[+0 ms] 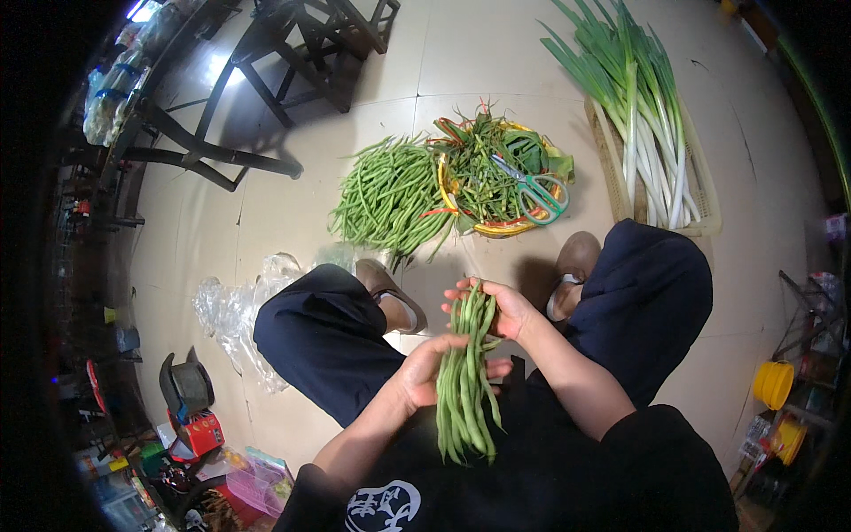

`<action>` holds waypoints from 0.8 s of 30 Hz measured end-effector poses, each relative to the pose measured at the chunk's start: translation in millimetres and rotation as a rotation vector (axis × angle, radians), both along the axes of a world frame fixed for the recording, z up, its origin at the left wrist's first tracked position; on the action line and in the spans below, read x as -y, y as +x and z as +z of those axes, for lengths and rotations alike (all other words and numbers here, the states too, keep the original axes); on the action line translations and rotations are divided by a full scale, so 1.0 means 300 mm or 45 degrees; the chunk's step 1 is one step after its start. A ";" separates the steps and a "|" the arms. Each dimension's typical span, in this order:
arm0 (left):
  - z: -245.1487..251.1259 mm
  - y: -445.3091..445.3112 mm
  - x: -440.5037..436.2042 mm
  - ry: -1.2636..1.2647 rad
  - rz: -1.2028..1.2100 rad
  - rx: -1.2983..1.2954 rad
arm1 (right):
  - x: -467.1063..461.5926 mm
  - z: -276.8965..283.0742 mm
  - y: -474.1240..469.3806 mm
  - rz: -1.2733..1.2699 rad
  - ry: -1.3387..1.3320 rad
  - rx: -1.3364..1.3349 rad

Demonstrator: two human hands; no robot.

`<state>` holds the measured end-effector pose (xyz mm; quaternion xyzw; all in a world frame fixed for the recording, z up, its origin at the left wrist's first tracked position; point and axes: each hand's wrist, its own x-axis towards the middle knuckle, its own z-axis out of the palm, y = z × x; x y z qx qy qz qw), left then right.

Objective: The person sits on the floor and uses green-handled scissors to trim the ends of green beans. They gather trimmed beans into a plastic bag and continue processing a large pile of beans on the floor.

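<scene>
A bunch of green beans (469, 392) lies lengthwise across both of my palms, over my lap. My left hand (425, 372) grips it around the middle, with the fingers partly hidden behind the beans. Near the far end, my right hand (508, 309) holds the same bunch from the right side. Beyond my feet, a heap of loose green beans (392, 193) rests on the floor. Touching its right side is a yellow-rimmed basket (508, 230) full of trimmings (482, 176). Scissors with green handles (535, 193) lie on top of these trimmings.
At the right, a cream plastic crate (708, 193) holds long scallions (638, 133). Crumpled clear plastic bags (233, 312) lie beside my left leg. Dark wooden stools (286, 60) stand at the upper left. Yellow buckets (773, 386) and a red box (203, 433) sit near the sides.
</scene>
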<state>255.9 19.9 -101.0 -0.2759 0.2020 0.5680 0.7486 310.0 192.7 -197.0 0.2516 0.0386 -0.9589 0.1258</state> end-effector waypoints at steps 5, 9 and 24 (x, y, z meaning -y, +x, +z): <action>-0.030 -0.024 -0.012 0.046 -0.054 -0.010 | -0.001 0.013 0.001 0.005 0.024 -0.159; -0.057 -0.024 -0.056 -0.103 -0.159 -0.333 | -0.029 0.035 -0.017 -0.064 0.196 -0.131; -0.039 -0.012 -0.033 0.021 0.079 0.048 | -0.057 0.026 -0.028 0.091 0.374 -0.041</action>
